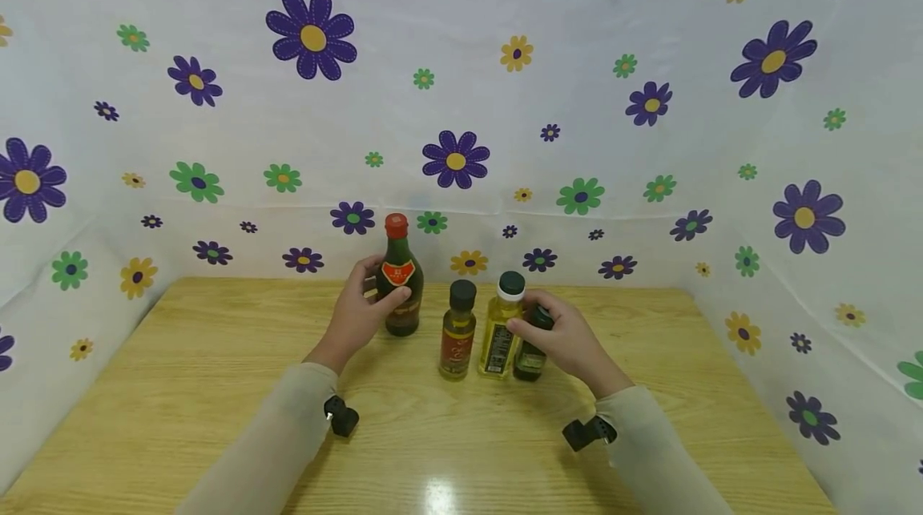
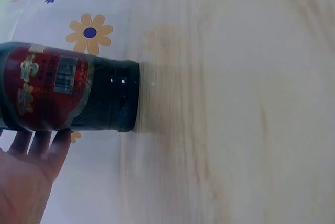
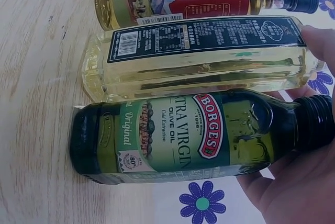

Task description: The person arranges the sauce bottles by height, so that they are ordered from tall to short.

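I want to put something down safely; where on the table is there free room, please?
Bare table lies between the left sleeve and right sleeve, and outside each, towards the flowered cloth. Crowded: at the right hand, where the short red-labelled bottle, yellow bottle and dark green bottle stand close together.

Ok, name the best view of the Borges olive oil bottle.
The right wrist view: the Borges olive oil bottle appears close, label readable. The head view shows it small, partly covered by the right hand; the left wrist lacks it.
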